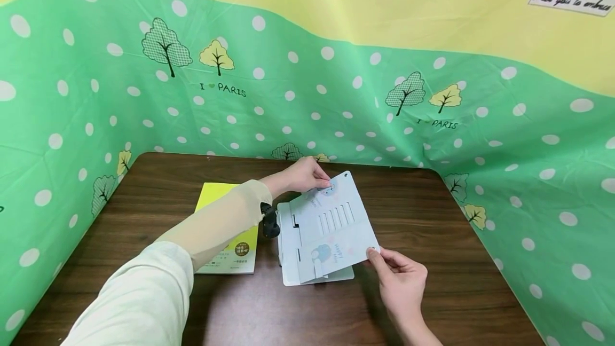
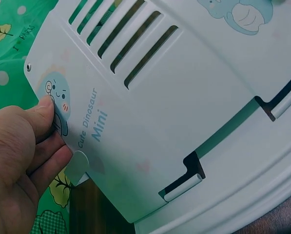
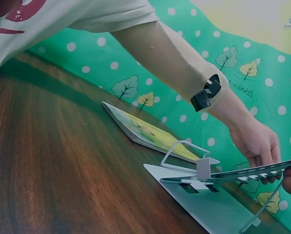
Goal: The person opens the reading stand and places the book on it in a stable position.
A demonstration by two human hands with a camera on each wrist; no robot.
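- The left hand (image 1: pixel 307 175) pinches the far edge of the pale blue-white, slotted sheet panel (image 1: pixel 357 228); its thumb covers part of a printed dinosaur, and some fingertips disappear behind.
- The right hand (image 1: pixel 401 276) has its grip pinching the near right corner, thumb on the face; the right wrist view cuts this hand off at the edge.
- The panel is tilted up from a flat, round-cornered white base plate (image 1: pixel 290 276) on the bench, mostly hidden beneath it in the head view.
- Smooth and hard-looking, the panel has a row of long slots and notched cutouts by the hinge side; "Cute Dinosaur Mini" reads clearly only from the left wrist.
- A white bent-wire loop (image 3: pixel 184 143) rises beside the hinge, and a thin rod (image 3: pixel 262 209) slants between panel and plate.
- The left forearm, with a black strapped device (image 1: pixel 270 220), blocks the middle of a yellow-covered book (image 1: pixel 211 194); its small lettering is illegible.
- Around the dark wood-grain bench (image 1: pixel 259 314) hangs creased green-and-yellow cloth (image 1: pixel 312 84) with white dots and trees.
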